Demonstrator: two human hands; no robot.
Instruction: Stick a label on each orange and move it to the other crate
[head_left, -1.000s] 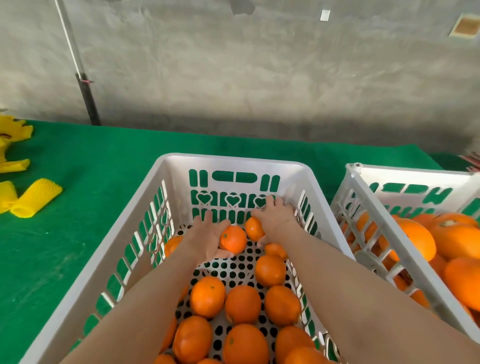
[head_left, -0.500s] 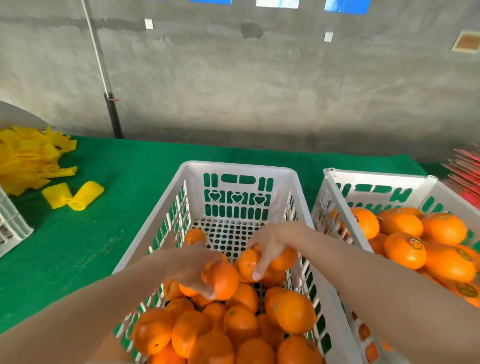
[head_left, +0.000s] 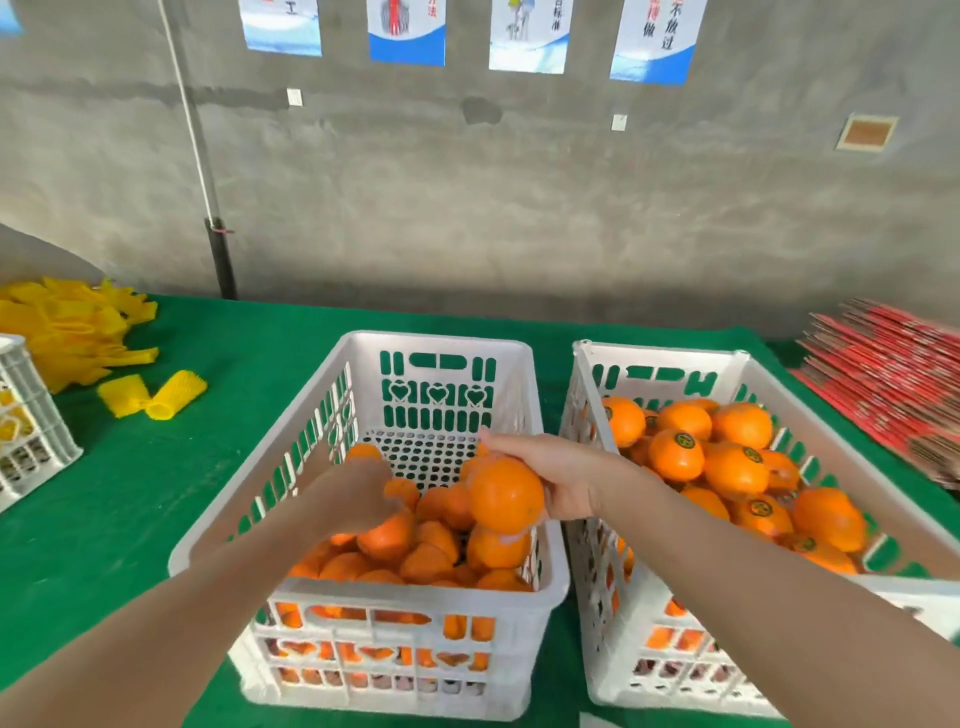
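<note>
Two white crates sit side by side on the green desk. The right hand curls round one orange, held just above the pile in the left crate, near that crate's right wall. No sticker shows on the visible face. The left hand is down among the loose oranges in the same crate. It's motion-blurred, so I cannot tell if the fingers grip one or only touch.

The right crate is well filled with labelled oranges, dark round stickers on top.

Step in hand, my read: the pick is done, the label comes next, then over to the right crate. No label sheet or roll is in view.

To do it well:
- Cup the fruit firmly and turn a smooth patch up.
- Press the sticker flat so the edges don't lift.
- Carry it over both rims, don't toss, and set it in a gap so the pile doesn't roll.
- Risk: the round, slick peel could slip.

The desk has a green felt-like cover. Yellow foam net sleeves lie on the left, near a small white basket at the frame edge. A red flat stack sits far right, blurred. Behind is a bare concrete wall, with posters up top and a thin pipe running down.
</note>
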